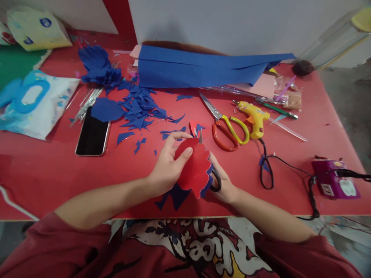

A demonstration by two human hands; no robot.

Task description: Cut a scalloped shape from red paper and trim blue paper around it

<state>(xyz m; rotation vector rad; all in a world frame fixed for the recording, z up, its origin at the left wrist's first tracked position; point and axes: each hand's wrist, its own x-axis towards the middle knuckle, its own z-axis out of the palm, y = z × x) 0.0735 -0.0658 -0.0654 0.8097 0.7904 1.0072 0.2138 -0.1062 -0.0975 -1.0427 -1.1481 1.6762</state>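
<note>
My left hand [171, 164] pinches a red paper piece [194, 170] with a scalloped edge, thumb on top and fingers behind. Blue paper shows just behind the red piece along its right edge. In my right hand [223, 181] is a pair of black-handled scissors [216, 179]; a blade tip pokes out above the paper's top edge, and most of the blades are hidden behind it. Small red and blue offcuts lie just beyond the blade tip. Blue scraps [178, 197] rest on the table below the held paper.
Orange-and-yellow scissors [226, 125] and a yellow glue gun [253, 116] lie to the right, its cord running to a purple power socket [333, 179]. Left are a phone [93, 135], blue cuttings [142, 102] and a wipes pack [40, 104]. Blue paper sheets [197, 67] lie along the wall.
</note>
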